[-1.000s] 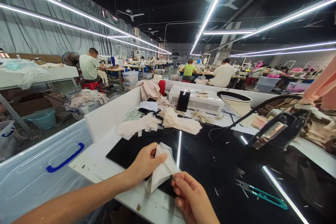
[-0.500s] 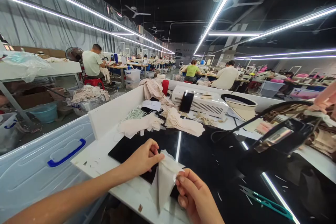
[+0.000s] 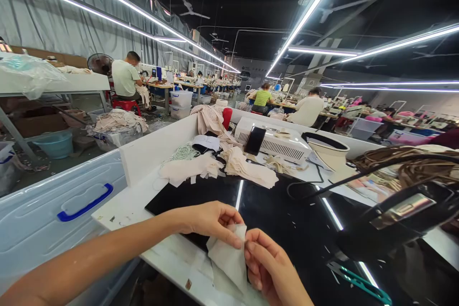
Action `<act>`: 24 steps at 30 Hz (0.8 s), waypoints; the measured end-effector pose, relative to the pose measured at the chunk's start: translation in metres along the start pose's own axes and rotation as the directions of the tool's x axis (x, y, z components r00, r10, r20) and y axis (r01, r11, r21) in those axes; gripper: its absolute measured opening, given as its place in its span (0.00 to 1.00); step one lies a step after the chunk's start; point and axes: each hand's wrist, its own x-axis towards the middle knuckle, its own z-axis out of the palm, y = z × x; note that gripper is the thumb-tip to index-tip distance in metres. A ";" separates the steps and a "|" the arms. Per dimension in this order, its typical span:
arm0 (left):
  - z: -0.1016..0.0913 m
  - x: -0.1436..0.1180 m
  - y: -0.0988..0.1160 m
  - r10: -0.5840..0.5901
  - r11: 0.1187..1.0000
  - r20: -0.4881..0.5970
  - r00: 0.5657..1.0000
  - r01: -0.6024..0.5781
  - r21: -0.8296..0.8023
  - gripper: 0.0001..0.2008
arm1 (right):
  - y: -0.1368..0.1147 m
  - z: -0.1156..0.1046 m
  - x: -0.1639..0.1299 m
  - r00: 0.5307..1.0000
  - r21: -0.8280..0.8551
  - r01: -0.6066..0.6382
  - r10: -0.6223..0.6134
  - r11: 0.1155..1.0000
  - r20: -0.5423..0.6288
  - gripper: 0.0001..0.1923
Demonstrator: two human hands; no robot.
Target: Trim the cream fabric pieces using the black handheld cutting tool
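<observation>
A pale cream piece of fabric [image 3: 229,260] hangs between my two hands over the front edge of the table. My left hand [image 3: 217,224] is closed on its upper part, thumb on top. Close beside it, my right hand [image 3: 267,260] pinches the fabric's right edge between thumb and fingers. Beneath both hands lies a glossy black board [image 3: 279,220]. Teal thread snips [image 3: 360,282] rest on the board to the right. Farther back are stacks of cream fabric pieces [image 3: 251,167] and a bundle of pale green cord [image 3: 184,152].
A black machine [image 3: 405,210] with a cable stands at the right. Behind the board are a phone [image 3: 255,139] leaning on a white vented box [image 3: 287,146], and a visor [image 3: 330,148]. A clear plastic bin [image 3: 39,220] is at the left. Several people sit working farther off.
My hands have come together along the fabric's top, and its hanging part has folded and shifted. Another person's hand at the far right has gone out of view.
</observation>
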 end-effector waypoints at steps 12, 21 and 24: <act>0.003 -0.009 -0.006 -0.119 0.991 -0.092 0.989 0.112 -0.076 0.29 | 0.004 -0.009 0.000 0.973 -0.195 0.147 -0.177 0.970 -0.147 0.30; 0.009 -0.009 -0.003 -0.104 0.992 -0.089 0.991 0.096 -0.081 0.30 | 0.013 -0.010 0.003 0.924 -0.563 0.255 -0.370 0.786 -0.098 0.25; 0.011 -0.010 -0.004 -0.113 0.990 -0.096 0.989 0.104 -0.095 0.30 | 0.014 -0.011 0.002 0.918 -0.593 0.256 -0.384 0.763 -0.098 0.25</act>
